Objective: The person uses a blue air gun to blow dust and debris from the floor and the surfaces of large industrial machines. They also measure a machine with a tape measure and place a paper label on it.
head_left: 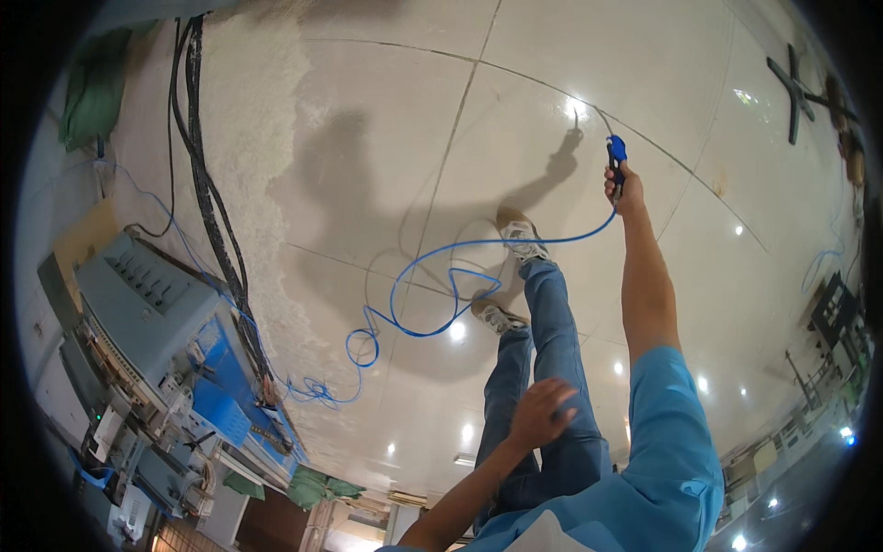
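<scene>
In my raised right hand (628, 190) is an air blow gun (617, 147) with a blue and black body, its thin nozzle pointing away from me over the floor. My fingers wrap round its handle. A blue air hose (478, 242) runs from the gun's lower end leftward past my shoes, loops on itself and ends in a tangle at the machine on the left. My left hand (543, 414) hangs in front of my thigh, fingers loosely bent and slightly blurred, with nothing visible in it.
Thick black cables (198, 138) run along the floor at left, beside a grey machine (152, 290) with blue parts. A black stand base (793, 92) stands at far right. Green cloth (317, 486) lies at lower left. The tiled floor (386, 101) is shiny, with a rough patch near the cables.
</scene>
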{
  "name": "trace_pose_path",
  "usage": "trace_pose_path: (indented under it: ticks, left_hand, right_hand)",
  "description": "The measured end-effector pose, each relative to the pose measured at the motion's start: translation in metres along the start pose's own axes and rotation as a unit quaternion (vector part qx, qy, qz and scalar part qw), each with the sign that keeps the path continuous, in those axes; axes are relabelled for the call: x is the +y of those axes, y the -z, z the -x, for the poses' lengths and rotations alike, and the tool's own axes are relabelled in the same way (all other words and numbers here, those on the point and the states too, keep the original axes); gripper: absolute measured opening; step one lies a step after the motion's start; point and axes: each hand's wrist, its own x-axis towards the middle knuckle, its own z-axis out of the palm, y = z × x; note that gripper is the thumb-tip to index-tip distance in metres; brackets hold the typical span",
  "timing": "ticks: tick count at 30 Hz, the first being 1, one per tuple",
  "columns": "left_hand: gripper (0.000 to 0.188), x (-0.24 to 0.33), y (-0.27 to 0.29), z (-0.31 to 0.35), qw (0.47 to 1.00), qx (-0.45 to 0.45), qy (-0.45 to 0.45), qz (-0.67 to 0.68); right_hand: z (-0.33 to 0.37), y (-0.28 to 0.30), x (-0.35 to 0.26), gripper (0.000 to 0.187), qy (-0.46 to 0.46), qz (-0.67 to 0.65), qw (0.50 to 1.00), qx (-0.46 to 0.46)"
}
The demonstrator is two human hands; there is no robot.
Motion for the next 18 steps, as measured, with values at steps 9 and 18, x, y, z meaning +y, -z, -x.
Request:
trace_pose_path:
  ticks: [9,18]
  left_hand:
    - [0.020,0.013,-0.032,-0.073,0.999,0.030,0.020,0.039]
    - [0.016,0.012,-0.014,-0.081,0.994,0.057,0.023,0.092]
  right_hand:
    - [-0.092,-0.147,-0.052,0.033,-0.004,0.206,0.977,-0.056]
    - [-0.109,-0.241,0.004,0.041,-0.089,0.192,0.974,-0.079]
